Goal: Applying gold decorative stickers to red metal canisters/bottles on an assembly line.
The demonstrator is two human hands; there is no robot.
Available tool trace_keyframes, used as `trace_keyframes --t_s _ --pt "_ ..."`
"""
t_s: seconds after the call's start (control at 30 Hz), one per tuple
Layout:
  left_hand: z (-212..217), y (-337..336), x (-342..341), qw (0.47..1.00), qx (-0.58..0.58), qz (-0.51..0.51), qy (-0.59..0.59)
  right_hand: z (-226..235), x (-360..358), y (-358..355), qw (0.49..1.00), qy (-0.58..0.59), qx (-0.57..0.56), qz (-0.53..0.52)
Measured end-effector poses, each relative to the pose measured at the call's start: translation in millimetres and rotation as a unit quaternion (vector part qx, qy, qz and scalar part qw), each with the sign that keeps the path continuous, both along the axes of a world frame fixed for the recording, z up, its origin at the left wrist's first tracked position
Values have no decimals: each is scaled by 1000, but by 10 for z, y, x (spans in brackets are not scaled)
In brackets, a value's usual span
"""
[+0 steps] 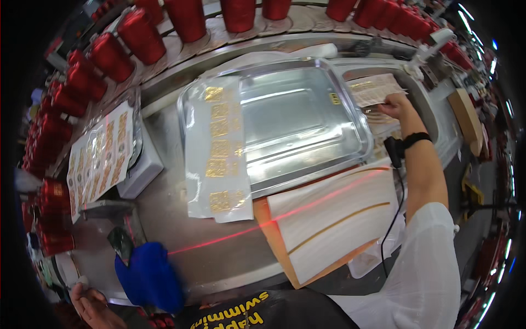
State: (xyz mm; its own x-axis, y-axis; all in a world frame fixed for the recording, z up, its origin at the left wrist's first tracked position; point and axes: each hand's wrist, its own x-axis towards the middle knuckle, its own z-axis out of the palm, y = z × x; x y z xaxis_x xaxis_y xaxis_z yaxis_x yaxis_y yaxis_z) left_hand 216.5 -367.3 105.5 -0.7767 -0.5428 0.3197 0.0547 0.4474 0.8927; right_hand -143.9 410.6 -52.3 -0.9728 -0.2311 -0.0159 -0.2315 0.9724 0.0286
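Note:
At the right, my right hand point(397, 105) is closed at the near edge of a sheet of gold-printed decals point(375, 89), its fingertips pinching that edge. Beneath it more printed sheets show. My left hand point(94, 308) is low at the far left, its fingers loosely bent and apart. A small white piece sits at one fingertip; whether it covers the finger cannot be made out. In the middle lies a shiny metal tray point(296, 123), with a long whitish strip of gold decals point(219, 148) across its left side.
Red tumblers point(186, 19) line a curved conveyor at the back and left. Another decal sheet point(101, 156) leans on a white box point(142, 172). A blue cloth point(149, 277) is at the front left. White padded sheets point(334, 219) lie on an orange board, crossed by a red laser line.

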Motion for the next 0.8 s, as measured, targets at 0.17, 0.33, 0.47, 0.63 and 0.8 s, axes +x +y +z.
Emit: trace_keyframes --t_s 0.17,0.33,0.47,0.63,0.8 --pt "374 940 -801 957 2 -247 -155 -19 -153 -166 495 -98 -705 -498" --pt "318 1389 -1493 889 26 -359 -282 193 71 -44 500 -88 -726 -464" --pt "168 1549 -1832 878 11 -367 -306 368 264 -261 460 -78 -775 -427" --pt "-209 1683 -2046 840 6 -427 -335 524 578 -62 481 -50 -783 -390" --pt "-411 1578 -2090 856 -53 -383 -343 775 872 -456 506 -54 -808 -297"
